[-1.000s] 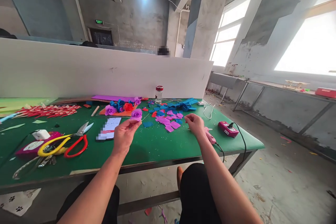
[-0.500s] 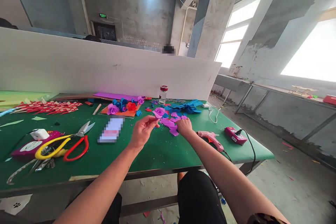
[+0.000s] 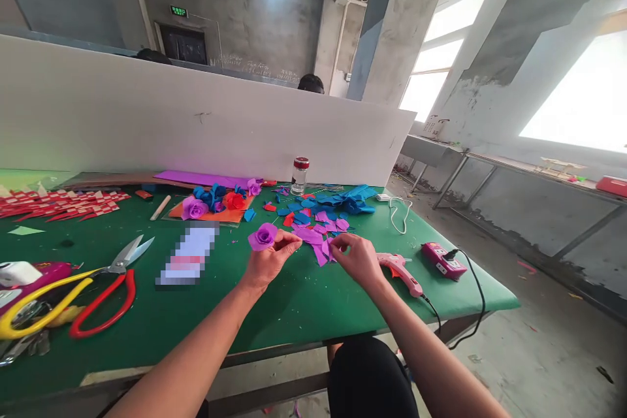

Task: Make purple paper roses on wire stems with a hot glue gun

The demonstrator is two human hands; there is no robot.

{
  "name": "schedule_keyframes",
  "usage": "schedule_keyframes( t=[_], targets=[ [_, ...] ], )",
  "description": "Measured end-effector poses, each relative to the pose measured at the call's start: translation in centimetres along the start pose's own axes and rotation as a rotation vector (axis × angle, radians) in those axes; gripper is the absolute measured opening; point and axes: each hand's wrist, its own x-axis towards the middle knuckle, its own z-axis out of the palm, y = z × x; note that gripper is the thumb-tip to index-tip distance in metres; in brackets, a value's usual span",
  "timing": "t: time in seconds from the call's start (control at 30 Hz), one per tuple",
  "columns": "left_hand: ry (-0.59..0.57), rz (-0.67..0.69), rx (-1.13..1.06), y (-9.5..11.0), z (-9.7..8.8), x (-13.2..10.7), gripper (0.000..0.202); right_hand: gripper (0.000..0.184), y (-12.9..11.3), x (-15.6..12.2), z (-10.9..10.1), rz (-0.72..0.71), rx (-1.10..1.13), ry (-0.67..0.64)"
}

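Observation:
A purple paper rose (image 3: 263,236) leans over my left hand (image 3: 269,262), whose thumb and forefinger are pinched together at its stem. My right hand (image 3: 361,262) is closed in a pinch on a purple paper petal (image 3: 329,248) at the near side of a loose pile. Cut purple petals (image 3: 308,235) lie between the two hands, with blue petals (image 3: 301,217) and a few red pieces behind them. Just right of my right hand rests a pink glue gun (image 3: 402,272), its cord running off the table edge.
Large scissors (image 3: 120,266) with yellow and red handles lie at left. Finished paper flowers (image 3: 215,201) sit on an orange sheet. A red-lidded glass jar (image 3: 300,177) stands before the white board (image 3: 245,117). A purple power strip (image 3: 443,260) is at right.
My left hand has turned, tipping the rose leftward and nearer to me. My right hand has drawn back slightly and pinches a petal. The view has shifted a little.

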Motion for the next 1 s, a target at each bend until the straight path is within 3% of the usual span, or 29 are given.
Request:
schedule_keyframes(
  t=[0.1, 0.23, 0.33, 0.43, 0.53, 0.67, 1.0],
  targets=[
    [-0.022, -0.027, 0.125, -0.2, 0.6, -0.5, 0.020, 0.020, -2.9, -2.3, 0.5, -0.228, -0.027, 0.209],
    [-0.094, -0.040, 0.204, -0.8, 1.3, -1.2, 0.020, 0.023, -4.9, -3.9, 1.4, -0.342, -0.144, 0.251],
    [-0.080, -0.039, 0.230, -1.1, 1.2, -1.3, 0.020, 0.020, -4.3, -3.5, 1.9, -0.286, -0.016, 0.208],
    [-0.101, -0.033, 0.212, -0.9, 0.7, -1.1, 0.020, 0.022, -2.8, -2.4, 2.1, -0.123, 0.330, 0.130],
    [-0.137, -0.040, 0.225, -0.6, 0.3, -0.8, 0.020, 0.031, -2.0, -1.5, 2.6, -0.011, 0.620, -0.028],
    [-0.170, -0.090, 0.201, 0.1, -0.2, -1.0, 0.021, 0.021, -2.2, -1.4, 3.3, 0.031, 0.678, -0.068],
    [-0.191, -0.189, 0.145, 1.1, -1.0, -1.2, 0.019, 0.030, -2.0, -2.3, 3.8, 0.106, 0.868, -0.083]
  ],
)
